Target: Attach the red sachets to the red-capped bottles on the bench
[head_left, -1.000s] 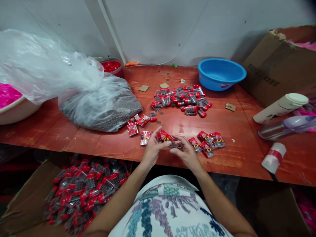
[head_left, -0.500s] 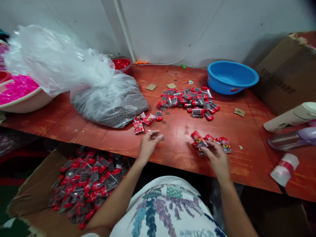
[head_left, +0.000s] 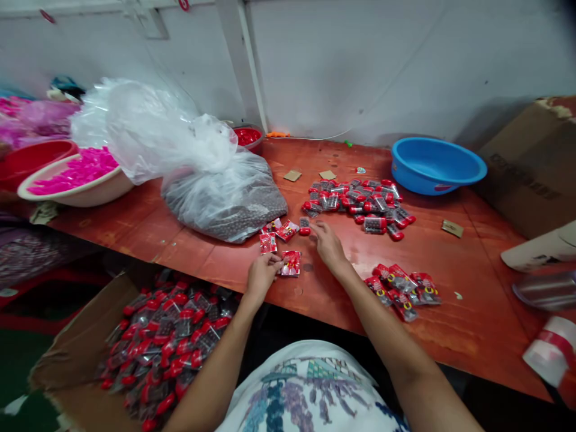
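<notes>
Just left of the frame's centre, the left hand point(head_left: 261, 275) is pinching a red sachet point(head_left: 290, 263) by its left edge, the packet lying flat on the wooden table point(head_left: 468, 336). The right hand point(head_left: 327, 242) is reaching up and left with fingers loosely spread, gripping nothing; its fingertips are sitting just beside a small red-capped capsule point(head_left: 305, 225). More loose sachets point(head_left: 275, 233) are lying above the left hand (beside the clear plastic bag point(head_left: 225, 192)). A sachet pile point(head_left: 402, 288) is resting lower right.
</notes>
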`<state>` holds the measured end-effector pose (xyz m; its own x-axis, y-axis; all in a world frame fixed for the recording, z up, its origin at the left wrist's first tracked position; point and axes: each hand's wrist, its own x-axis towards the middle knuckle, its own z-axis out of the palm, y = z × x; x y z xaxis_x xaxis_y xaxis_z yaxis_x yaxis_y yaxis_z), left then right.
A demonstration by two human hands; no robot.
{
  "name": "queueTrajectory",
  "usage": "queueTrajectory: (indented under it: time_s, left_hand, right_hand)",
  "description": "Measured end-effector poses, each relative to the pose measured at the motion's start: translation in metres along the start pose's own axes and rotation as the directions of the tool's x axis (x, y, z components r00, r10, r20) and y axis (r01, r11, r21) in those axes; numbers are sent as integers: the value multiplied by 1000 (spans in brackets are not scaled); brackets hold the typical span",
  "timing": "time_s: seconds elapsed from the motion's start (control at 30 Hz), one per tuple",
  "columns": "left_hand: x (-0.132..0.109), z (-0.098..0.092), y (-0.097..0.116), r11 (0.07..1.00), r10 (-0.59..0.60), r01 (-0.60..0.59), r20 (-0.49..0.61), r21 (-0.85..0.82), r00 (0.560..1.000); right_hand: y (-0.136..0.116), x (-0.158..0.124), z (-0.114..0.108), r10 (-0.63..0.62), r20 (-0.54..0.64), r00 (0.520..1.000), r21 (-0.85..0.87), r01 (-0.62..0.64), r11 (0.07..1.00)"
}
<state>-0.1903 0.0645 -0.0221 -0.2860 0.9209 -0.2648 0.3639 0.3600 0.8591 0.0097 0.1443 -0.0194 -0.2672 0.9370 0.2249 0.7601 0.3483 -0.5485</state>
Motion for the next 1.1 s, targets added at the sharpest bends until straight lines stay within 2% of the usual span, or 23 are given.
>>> queueTrajectory:
  time_s: [0.07, 0.13, 0.17, 0.23, 0.3, 0.37, 0.47, 0.6, 0.67, 0.73, 0.8, 0.87, 0.97, 1.03, 1.1]
  left_hand:
    - [-2, -4, -2, 994, 73, -68, -59, 87, 996]
    - [-4, -8, -3, 992, 101, -92, -110, 82, 989]
    - [-4, -9, -3, 996, 84, -83, -131, 20, 988]
    - [-5, -9, 0, 974, 14, -45, -140, -220, 990]
    - [-6, -7, 7, 868, -46, 7, -65, -497, 997]
    - [-8, -4, 16, 731, -67, 94, 65, -676, 996]
    - [-12, 5, 28, 600, -105, 234, 214, -765, 971]
    - [-17, 22, 35, 554, -139, 316, 289, -770, 947]
    - [-20, 31, 36, 563, -135, 316, 293, -763, 947]
    - [-23, 39, 39, 563, -162, 335, 296, -756, 941]
    - [-26, 45, 42, 546, -208, 363, 298, -755, 932]
    - [-29, 50, 46, 525, -240, 387, 305, -758, 922]
    - [-34, 56, 52, 514, -259, 414, 324, -752, 910]
    - [-38, 60, 54, 512, -270, 437, 344, -740, 899]
    - [-41, 63, 56, 511, -276, 454, 361, -730, 891]
  right_hand:
    - [1, 25, 14, -77, 105, 991, -118, 89, 989]
    - [5, 33, 18, -130, 184, 974, -198, 166, 966]
    - [7, 31, 17, -150, 204, 967, -224, 195, 955]
    - [12, 18, 11, -175, 218, 960, -260, 230, 938]
    - [17, -3, 3, -206, 225, 952, -277, 265, 924]
    - [22, -29, -5, -237, 235, 943, -273, 298, 915]
    - [27, -66, -16, -245, 240, 939, -260, 305, 916]
    - [28, -102, -29, -163, 190, 968, -226, 205, 952]
    - [24, -115, -33, -86, 123, 989, -93, 98, 991]
    - [17, -125, -34, 39, 55, 998, 160, -47, 986]
    - [6, -134, -35, 189, 36, 981, 451, -185, 873]
    - [-6, -140, -36, 296, 76, 952, 661, -271, 700]
    - [-22, -143, -40, 338, 131, 932, 804, -299, 514]
    - [-28, -143, -43, 345, 127, 930, 835, -288, 469]
    - [-31, -141, -44, 352, 99, 931, 836, -270, 478]
